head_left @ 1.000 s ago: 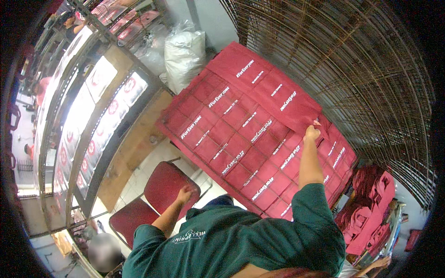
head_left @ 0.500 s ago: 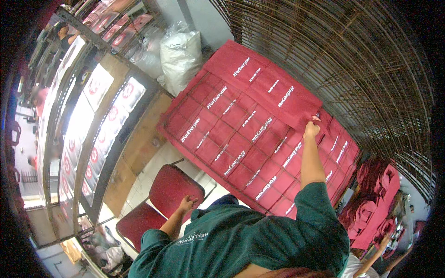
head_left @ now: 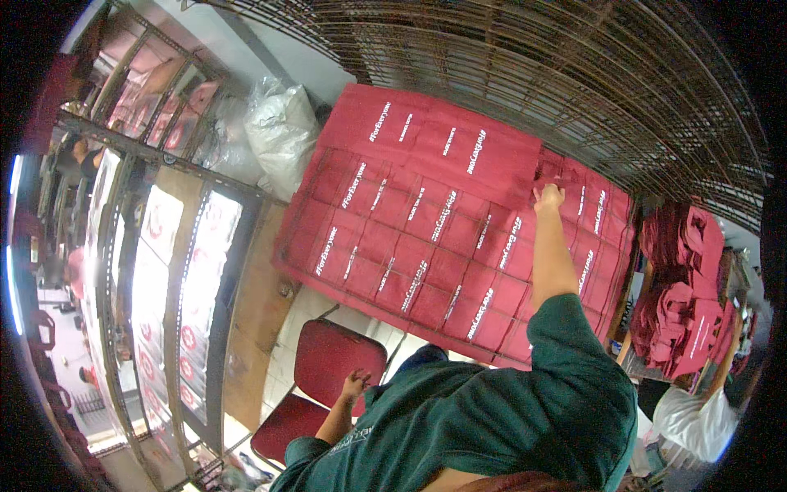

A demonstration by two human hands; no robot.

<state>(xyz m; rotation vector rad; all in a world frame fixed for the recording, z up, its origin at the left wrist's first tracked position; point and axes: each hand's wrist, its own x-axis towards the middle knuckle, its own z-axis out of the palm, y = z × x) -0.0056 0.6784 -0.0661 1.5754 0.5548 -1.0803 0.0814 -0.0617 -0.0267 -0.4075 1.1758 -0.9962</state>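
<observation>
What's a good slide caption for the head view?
Right hand at red printed cloth, left hand near a red chair.

Red cloth (head_left: 434,141) (white-printed) lies spread flat.

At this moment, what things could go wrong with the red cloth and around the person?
The right hand is at the near right corner of the red cloth; I cannot tell if it grips, but pulling there alone might crease the cloth.

The cloth's far edge lies near the wire racks and could perhaps snag.

The left hand is by a red chair close to the person's legs, so stepping sideways might bump it.
</observation>
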